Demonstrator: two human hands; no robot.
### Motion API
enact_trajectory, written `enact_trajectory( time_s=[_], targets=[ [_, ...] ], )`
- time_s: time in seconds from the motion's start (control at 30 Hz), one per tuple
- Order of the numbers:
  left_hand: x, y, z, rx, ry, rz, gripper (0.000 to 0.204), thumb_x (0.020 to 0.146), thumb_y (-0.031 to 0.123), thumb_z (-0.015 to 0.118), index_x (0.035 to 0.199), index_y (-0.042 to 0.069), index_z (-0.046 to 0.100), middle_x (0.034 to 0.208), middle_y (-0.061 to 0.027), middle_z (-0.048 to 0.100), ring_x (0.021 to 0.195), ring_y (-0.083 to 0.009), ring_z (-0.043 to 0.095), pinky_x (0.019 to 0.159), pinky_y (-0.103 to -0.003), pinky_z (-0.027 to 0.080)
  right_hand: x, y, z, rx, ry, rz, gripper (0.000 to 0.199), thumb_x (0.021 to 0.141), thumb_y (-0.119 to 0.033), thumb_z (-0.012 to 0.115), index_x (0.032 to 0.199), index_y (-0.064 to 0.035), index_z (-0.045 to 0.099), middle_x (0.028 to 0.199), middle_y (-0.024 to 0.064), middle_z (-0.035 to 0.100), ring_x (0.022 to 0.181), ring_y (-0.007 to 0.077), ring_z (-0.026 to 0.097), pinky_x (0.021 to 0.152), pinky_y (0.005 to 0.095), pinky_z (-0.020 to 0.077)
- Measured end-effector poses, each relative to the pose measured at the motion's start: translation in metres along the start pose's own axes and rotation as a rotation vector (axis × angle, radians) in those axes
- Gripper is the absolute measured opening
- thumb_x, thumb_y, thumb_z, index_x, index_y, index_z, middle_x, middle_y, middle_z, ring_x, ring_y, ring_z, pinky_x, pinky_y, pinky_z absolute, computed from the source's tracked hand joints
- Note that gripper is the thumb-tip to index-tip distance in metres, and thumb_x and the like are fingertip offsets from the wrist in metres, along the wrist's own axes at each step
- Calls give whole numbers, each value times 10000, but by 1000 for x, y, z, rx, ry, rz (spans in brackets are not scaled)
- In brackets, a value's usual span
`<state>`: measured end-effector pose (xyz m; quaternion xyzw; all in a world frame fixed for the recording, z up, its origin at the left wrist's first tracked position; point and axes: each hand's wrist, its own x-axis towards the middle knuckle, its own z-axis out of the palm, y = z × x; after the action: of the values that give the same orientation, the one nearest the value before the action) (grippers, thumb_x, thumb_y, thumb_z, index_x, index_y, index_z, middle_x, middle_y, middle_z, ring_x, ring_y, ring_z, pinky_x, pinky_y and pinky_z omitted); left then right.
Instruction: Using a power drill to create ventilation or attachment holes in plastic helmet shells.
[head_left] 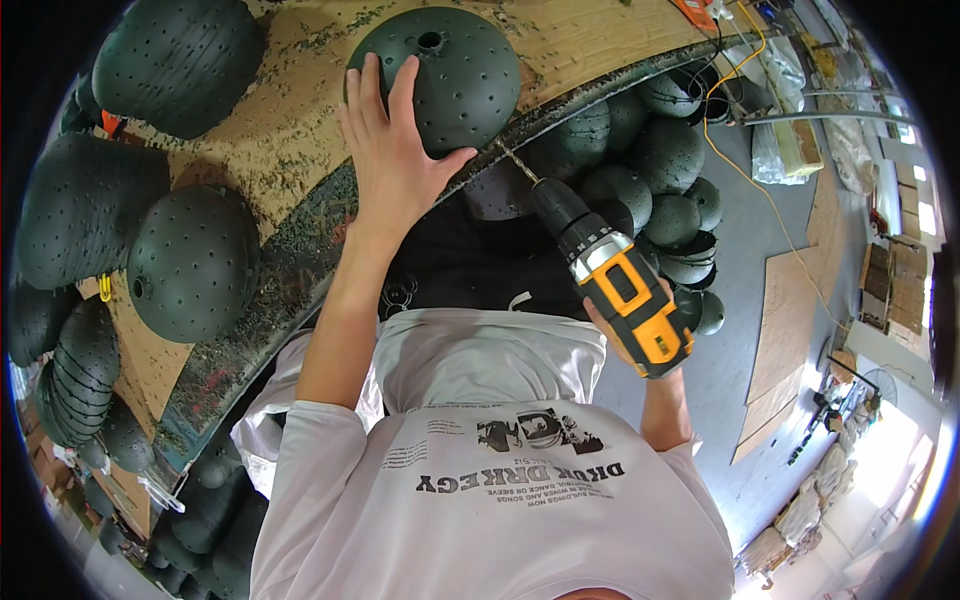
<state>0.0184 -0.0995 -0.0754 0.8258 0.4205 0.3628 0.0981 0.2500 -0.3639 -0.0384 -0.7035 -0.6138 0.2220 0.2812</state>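
Dome [450, 75] on workbench [280, 130]; drill [610, 275] right of it; more domes [190, 260] left; pile [660, 170] on floor right.

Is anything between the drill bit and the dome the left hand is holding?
Nothing visible. The left hand lies on the dome's left side, clear of the bit, which meets the dome's lower right edge. The right hand grips the drill.

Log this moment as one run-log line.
left hand: steadies dark green perforated dome on workbench | right hand: grips yellow cordless drill | bit at dome's lower edge | more domes piled beyond
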Motion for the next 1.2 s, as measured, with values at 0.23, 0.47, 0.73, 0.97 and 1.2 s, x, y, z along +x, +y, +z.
enact_trajectory(
  time_s=[0.23, 0.47, 0.73, 0.97, 1.2],
  targets=[
    [-3, -7, 3, -78, 58, -2, 1195, 646, 358, 968, 1587, 77, 288, 1640, -244, 269, 1516, -485, 239, 1202, -607, 261, 54, -26, -45, 113, -137, -120, 518, 904, -257, 760, 1258, 97, 626, 1202, 144, 647, 1074, 190, 648, 950, 283, 485],
    [-3, -7, 3, -60, 54, -61, 1217, 618, 375, 972, 1582, 74, 293, 1649, -184, 296, 1527, -433, 261, 1221, -586, 249, 92, -72, -75, -303, 1, -460, 323, 789, -103, 883, 1101, -106, 802, 1072, 58, 790, 948, 242, 758, 855, 346, 588],
    [-2, -8, 4, -73, 57, -83, 1245, 554, 353, 998, 1568, 86, 328, 1637, -193, 329, 1518, -424, 298, 1202, -619, 275, 113, -100, -88, -306, -63, -485, 323, 788, -63, 849, 1101, -122, 795, 1042, 52, 789, 926, 247, 756, 828, 349, 585],
    [-2, -9, 5, -82, 60, -83, 1229, 555, 344, 998, 1576, 135, 348, 1635, -187, 332, 1517, -426, 296, 1200, -631, 271, 121, -108, -92, -340, -107, -489, 371, 786, -63, 890, 1142, -66, 785, 1070, 68, 791, 909, 219, 753, 830, 327, 590],
    [-3, -10, 5, -80, 33, -89, 1187, 592, 377, 973, 1577, 125, 361, 1642, -194, 317, 1522, -443, 273, 1217, -632, 238, 122, -109, -95, -376, -128, -495, 354, 775, -70, 890, 1117, -79, 797, 1038, 58, 796, 911, 226, 755, 829, 332, 589]
  ],
)
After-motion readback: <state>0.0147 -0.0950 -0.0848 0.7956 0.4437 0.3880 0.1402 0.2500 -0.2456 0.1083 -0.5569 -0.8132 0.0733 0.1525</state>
